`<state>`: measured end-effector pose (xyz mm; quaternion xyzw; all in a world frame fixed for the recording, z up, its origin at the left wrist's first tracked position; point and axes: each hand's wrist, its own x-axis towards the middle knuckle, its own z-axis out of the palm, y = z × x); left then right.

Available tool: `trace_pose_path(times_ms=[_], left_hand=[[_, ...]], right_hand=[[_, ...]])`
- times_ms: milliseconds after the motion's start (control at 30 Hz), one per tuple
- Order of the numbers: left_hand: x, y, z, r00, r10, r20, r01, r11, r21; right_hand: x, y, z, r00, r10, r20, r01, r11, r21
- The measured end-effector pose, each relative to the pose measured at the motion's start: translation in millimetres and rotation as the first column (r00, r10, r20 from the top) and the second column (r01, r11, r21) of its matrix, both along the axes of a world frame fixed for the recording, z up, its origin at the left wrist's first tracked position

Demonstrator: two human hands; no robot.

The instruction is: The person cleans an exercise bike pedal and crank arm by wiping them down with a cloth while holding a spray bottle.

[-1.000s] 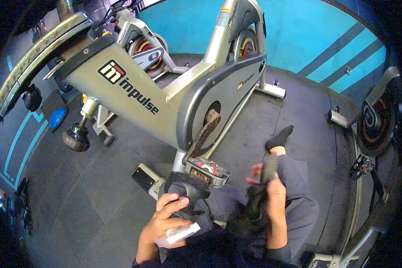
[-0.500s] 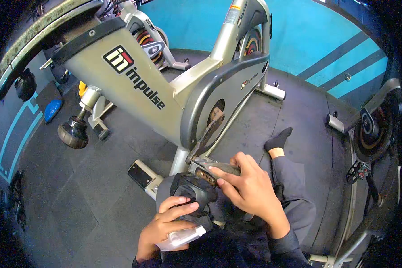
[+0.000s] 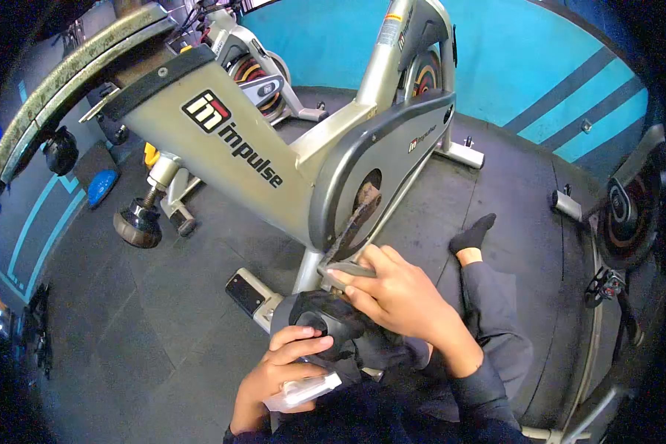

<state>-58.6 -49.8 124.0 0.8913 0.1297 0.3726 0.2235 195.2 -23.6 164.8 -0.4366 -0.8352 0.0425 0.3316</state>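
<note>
My right hand [image 3: 411, 296] is closed, thumb and fingers pinching a grey metal pedal piece [image 3: 337, 277] at the lower end of the rusty crank arm [image 3: 354, 226]. Lower and to the left, my left hand [image 3: 292, 366] curls its fingers against a black rounded part [image 3: 303, 307] with a ring-like opening. A whitish, see-through plastic piece [image 3: 307, 392] is also held in my left hand, near the palm. How the black part joins the pedal piece is hidden behind my fingers. The silver exercise bike [image 3: 222, 133] marked "impulse" stands over both hands.
A levelling foot [image 3: 137, 222] with a black base sticks out at left. Below the crank lies a floor bar with a black end plate [image 3: 246, 292]. My outstretched leg ends in a black sock [image 3: 473, 233]. Another bike [image 3: 629, 214] stands at right, near a blue wall [image 3: 525, 66].
My right hand has shifted slightly left and turned, its fingers now covering more of the pedal piece. My left hand keeps its hold. The view has tilted a little, shifting the bike rightward.
</note>
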Motion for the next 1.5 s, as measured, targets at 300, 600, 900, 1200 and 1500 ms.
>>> trace_pose_path(times_ms=[300,600,900,1200,1500], left_hand=[[7.8,-3.1,-3.1,0.997,0.072,0.013,-0.072,0.997,0.003],[11.8,-4.8,3.9,0.993,0.121,0.002,-0.121,0.992,0.040],[6.1,-11.5,11.0,0.991,0.092,-0.093,-0.099,0.993,-0.069],[5.7,-10.3,15.6,0.990,0.048,-0.131,-0.060,0.994,-0.090],[7.1,-8.1,9.0,0.996,0.021,-0.085,-0.027,0.997,-0.069]], right_hand=[[41.6,-49.1,1.5,0.994,-0.082,0.068,0.093,0.982,-0.167],[40.4,-53.9,-10.5,0.979,-0.139,-0.150,0.113,0.979,-0.171],[-8.6,-11.5,-0.2,0.993,-0.109,0.038,0.111,0.993,-0.051],[18.4,-51.6,8.6,0.985,-0.144,0.093,0.155,0.979,-0.128],[26.1,-34.6,33.6,0.982,-0.184,-0.051,0.182,0.982,-0.040]])
